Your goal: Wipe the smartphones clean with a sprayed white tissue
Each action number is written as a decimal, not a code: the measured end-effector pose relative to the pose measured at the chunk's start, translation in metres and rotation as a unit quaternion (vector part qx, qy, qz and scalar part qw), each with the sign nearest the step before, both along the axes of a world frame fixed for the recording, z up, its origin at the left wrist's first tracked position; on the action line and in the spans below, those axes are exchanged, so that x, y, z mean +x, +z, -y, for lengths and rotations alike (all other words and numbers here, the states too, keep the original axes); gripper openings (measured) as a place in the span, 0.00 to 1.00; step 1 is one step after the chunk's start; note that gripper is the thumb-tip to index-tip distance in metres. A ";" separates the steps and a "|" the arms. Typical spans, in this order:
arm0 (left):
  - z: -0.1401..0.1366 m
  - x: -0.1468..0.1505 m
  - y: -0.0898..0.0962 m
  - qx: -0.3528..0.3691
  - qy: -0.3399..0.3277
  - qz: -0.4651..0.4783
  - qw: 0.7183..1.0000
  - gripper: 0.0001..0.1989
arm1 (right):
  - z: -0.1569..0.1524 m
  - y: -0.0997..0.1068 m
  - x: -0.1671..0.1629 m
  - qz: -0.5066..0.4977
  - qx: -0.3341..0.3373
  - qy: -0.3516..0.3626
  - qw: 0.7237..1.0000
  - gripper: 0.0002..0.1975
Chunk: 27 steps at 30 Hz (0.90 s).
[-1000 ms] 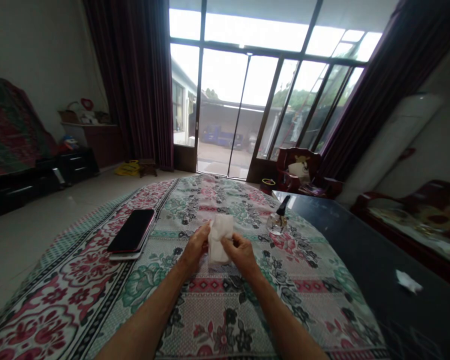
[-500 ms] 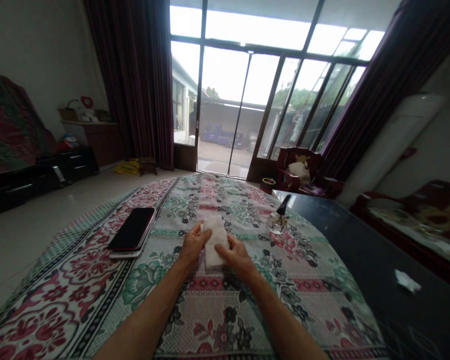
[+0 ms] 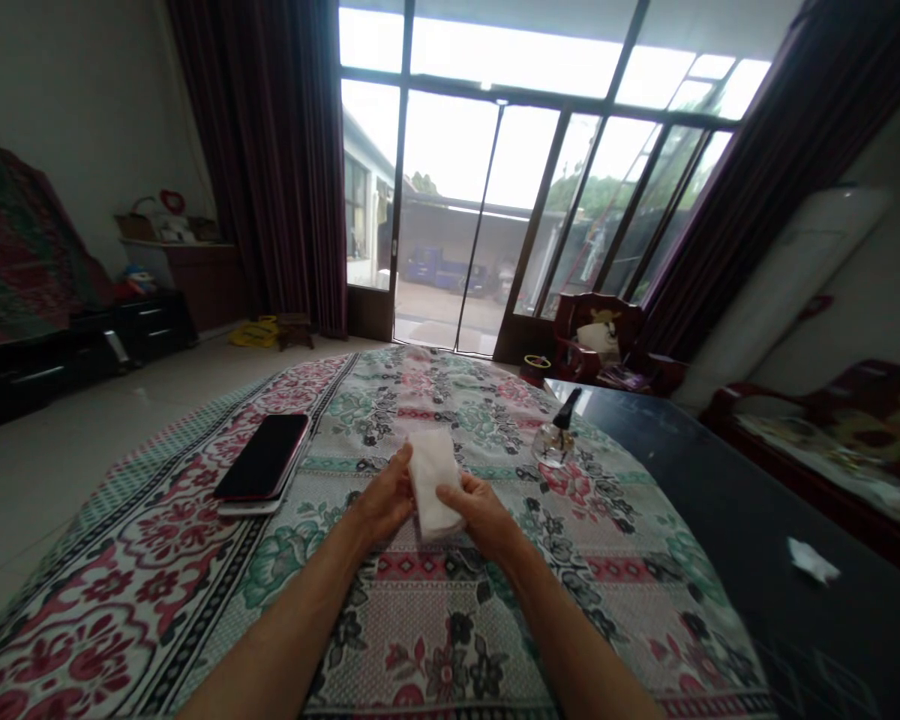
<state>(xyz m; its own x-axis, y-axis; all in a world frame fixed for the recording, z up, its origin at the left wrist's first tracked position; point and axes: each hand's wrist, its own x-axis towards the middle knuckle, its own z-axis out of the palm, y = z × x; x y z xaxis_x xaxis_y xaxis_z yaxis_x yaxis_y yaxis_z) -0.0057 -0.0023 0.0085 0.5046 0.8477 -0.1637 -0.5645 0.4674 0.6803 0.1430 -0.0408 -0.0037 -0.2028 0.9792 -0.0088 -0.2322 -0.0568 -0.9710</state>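
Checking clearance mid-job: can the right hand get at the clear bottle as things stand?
Probably yes: only patterned cloth shows between the right hand and the clear bottle, though its grip is on the white bundle.

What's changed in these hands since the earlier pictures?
The left hand's grip has moved its thumb off the front of the white tissue, where it lay half a second ago, to the left edge. The tissue's front looks smoother than a second ago. Nothing was let go: the right hand's grip still has its thumb on the front. The phone and bottle stayed put.
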 end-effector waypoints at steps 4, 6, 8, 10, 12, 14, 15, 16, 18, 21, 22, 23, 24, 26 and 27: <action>-0.004 0.006 -0.005 -0.025 0.064 -0.042 0.997 0.12 | 0.005 0.002 -0.005 0.040 -0.019 0.000 0.999 0.21; -0.009 0.006 -0.006 -0.046 0.118 -0.036 0.991 0.11 | 0.006 0.002 -0.006 0.051 -0.019 0.005 0.999 0.20; -0.015 0.002 -0.005 -0.080 0.142 -0.025 0.986 0.11 | 0.005 0.001 -0.006 0.062 -0.015 0.006 0.998 0.19; -0.020 -0.001 -0.005 -0.116 0.138 -0.023 0.983 0.12 | 0.005 -0.002 -0.006 0.069 -0.016 0.005 0.997 0.18; -0.023 -0.004 -0.005 -0.134 0.130 -0.026 0.982 0.13 | 0.004 -0.004 -0.004 0.073 -0.025 0.007 0.997 0.16; -0.024 -0.005 -0.005 -0.141 0.125 -0.028 0.982 0.14 | 0.004 -0.004 -0.002 0.073 -0.032 0.018 0.997 0.15; -0.023 -0.004 -0.006 -0.144 0.123 -0.028 0.981 0.14 | 0.004 -0.004 -0.001 0.071 -0.034 0.023 0.997 0.16; -0.023 -0.004 -0.006 -0.147 0.121 -0.029 0.981 0.14 | 0.004 -0.003 0.000 0.069 -0.038 0.027 0.997 0.16; -0.022 -0.002 -0.007 -0.149 0.119 -0.029 0.981 0.14 | 0.004 -0.001 0.003 0.067 -0.048 0.040 0.996 0.17; -0.019 0.002 -0.009 -0.149 0.114 -0.031 0.982 0.14 | 0.002 0.003 0.006 0.062 -0.052 0.028 0.996 0.18; -0.017 0.003 -0.010 -0.144 0.109 -0.035 0.983 0.13 | 0.000 0.004 0.007 0.057 -0.048 0.007 0.997 0.19; -0.015 0.004 -0.010 -0.135 0.100 -0.040 0.985 0.13 | -0.002 0.005 0.008 0.051 -0.045 -0.017 0.998 0.19; -0.013 0.005 -0.010 -0.121 0.089 -0.048 0.987 0.12 | -0.004 0.005 0.009 0.046 -0.044 -0.041 0.997 0.20; -0.008 0.008 -0.010 -0.080 0.059 -0.072 0.992 0.11 | -0.007 0.005 0.011 0.037 -0.047 -0.067 0.996 0.23; -0.005 0.009 -0.010 -0.064 0.052 -0.092 0.992 0.10 | -0.008 0.004 0.013 0.045 -0.049 -0.075 0.995 0.24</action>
<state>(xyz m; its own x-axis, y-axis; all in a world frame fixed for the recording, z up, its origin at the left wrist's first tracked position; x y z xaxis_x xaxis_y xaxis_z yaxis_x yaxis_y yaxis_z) 0.0029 0.0028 -0.0016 0.3662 0.8605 -0.3542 -0.4859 0.5014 0.7158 0.1556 -0.0327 0.0004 -0.0480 0.9919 -0.1179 -0.1583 -0.1241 -0.9796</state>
